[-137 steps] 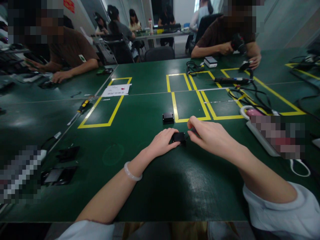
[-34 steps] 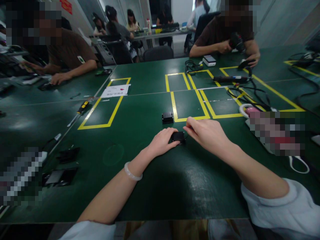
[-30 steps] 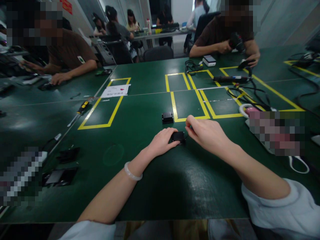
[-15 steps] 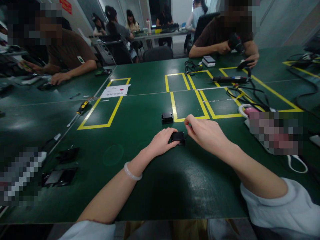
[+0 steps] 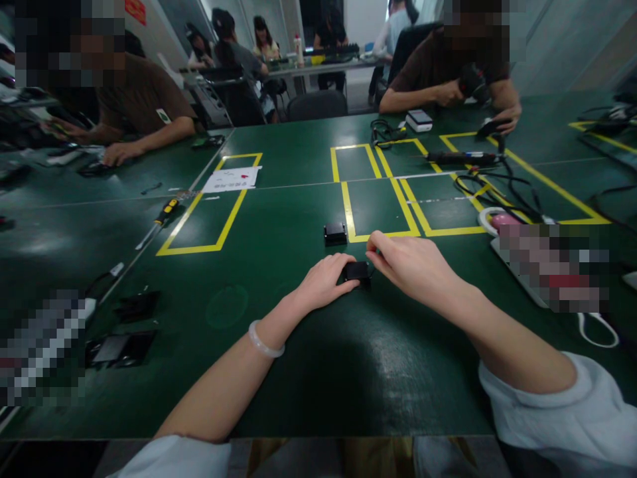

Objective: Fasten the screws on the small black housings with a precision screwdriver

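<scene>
My left hand [image 5: 326,282] grips a small black rectangular block [image 5: 357,271] from its left side, thumb along the near edge and fingers along the far edge. The block rests on the green table. At the block's right end, my right hand [image 5: 405,259] is closed in a pinch, fingertips slightly above it. A thin dark bit shows under those fingertips, too small to name. A second black block [image 5: 335,234] of similar shape stands just beyond my left hand, touched by neither hand.
Yellow tape outlines [image 5: 348,206] mark the green table [image 5: 298,378]. A yellow-and-black screwdriver [image 5: 167,212] and a paper sheet [image 5: 231,179] lie left. Black parts in bags [image 5: 122,348] lie near left. Right are a tape roll [image 5: 490,219], cables and an electric screwdriver [image 5: 462,158]. Two co-workers sit opposite.
The whole view has shifted slightly. Both hands keep nearly the same hold and place at the black block.
</scene>
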Action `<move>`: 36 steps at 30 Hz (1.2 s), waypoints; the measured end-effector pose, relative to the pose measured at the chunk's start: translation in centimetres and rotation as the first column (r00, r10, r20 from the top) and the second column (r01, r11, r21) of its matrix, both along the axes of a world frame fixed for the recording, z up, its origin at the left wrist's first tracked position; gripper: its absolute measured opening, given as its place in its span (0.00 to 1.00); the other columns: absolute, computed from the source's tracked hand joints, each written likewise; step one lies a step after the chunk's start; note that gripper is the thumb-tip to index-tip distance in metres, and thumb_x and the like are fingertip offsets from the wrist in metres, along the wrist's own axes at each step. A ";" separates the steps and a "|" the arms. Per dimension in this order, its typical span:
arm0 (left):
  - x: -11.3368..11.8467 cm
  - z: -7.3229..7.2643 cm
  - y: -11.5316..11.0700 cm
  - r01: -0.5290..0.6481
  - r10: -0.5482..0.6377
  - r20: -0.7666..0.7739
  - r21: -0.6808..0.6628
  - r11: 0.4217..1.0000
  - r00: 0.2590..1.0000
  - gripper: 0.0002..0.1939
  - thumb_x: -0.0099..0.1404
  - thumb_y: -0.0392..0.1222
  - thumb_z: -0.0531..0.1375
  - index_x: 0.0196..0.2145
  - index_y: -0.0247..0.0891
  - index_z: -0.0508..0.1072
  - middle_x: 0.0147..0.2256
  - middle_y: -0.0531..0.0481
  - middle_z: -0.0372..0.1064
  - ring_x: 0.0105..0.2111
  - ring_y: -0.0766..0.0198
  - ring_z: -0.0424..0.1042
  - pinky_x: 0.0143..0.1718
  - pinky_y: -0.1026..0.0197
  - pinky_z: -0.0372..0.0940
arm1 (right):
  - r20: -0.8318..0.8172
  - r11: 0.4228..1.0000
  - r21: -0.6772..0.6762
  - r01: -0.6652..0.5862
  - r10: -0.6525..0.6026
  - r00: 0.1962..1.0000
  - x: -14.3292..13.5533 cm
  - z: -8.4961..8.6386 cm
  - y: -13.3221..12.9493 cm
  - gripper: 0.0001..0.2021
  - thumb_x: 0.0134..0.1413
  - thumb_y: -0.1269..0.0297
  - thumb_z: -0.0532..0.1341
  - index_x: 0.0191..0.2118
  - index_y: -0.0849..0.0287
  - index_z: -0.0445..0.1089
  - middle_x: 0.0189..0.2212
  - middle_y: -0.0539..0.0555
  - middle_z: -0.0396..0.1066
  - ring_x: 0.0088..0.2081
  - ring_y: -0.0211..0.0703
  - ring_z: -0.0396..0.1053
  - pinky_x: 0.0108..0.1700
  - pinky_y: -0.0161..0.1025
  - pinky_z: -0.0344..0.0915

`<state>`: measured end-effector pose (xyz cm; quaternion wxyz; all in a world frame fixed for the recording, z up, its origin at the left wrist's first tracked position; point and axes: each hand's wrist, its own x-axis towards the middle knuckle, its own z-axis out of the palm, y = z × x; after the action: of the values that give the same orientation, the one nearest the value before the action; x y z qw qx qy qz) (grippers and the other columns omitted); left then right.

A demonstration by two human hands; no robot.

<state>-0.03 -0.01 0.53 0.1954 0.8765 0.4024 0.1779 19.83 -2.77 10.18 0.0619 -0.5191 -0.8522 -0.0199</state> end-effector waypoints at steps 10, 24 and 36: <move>0.0 0.1 -0.1 -0.001 0.001 -0.009 0.002 1.000 1.000 0.19 0.65 0.48 0.59 0.50 0.40 0.64 0.46 0.46 0.68 0.46 0.54 0.69 0.47 0.51 0.65 | 0.028 1.000 0.011 -0.024 0.024 0.999 0.1 0.2 0.0 0.14 0.65 0.56 0.47 0.40 0.58 0.64 0.29 0.54 0.74 0.32 0.47 0.72 0.27 0.38 0.47; 0.0 -0.1 0.0 -0.009 0.009 -0.025 0.003 1.000 1.000 0.18 0.65 0.48 0.59 0.50 0.40 0.64 0.46 0.46 0.68 0.45 0.54 0.68 0.47 0.51 0.65 | 0.029 1.000 -0.007 -0.016 0.016 0.999 0.1 0.5 -0.2 0.15 0.66 0.55 0.47 0.39 0.58 0.66 0.30 0.54 0.74 0.32 0.47 0.72 0.28 0.39 0.48; 0.1 0.0 0.0 -0.004 0.004 -0.008 0.010 1.000 1.000 0.17 0.65 0.48 0.59 0.49 0.40 0.64 0.46 0.46 0.68 0.45 0.54 0.68 0.47 0.52 0.65 | -0.029 1.000 -0.008 -0.028 0.027 0.999 0.3 0.4 -0.5 0.12 0.66 0.58 0.47 0.39 0.58 0.64 0.31 0.53 0.74 0.32 0.44 0.72 0.28 0.38 0.48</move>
<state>0.05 0.01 0.50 0.1892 0.8773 0.4042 0.1767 20.16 -3.24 10.57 0.0723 -0.5079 -0.8583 -0.0079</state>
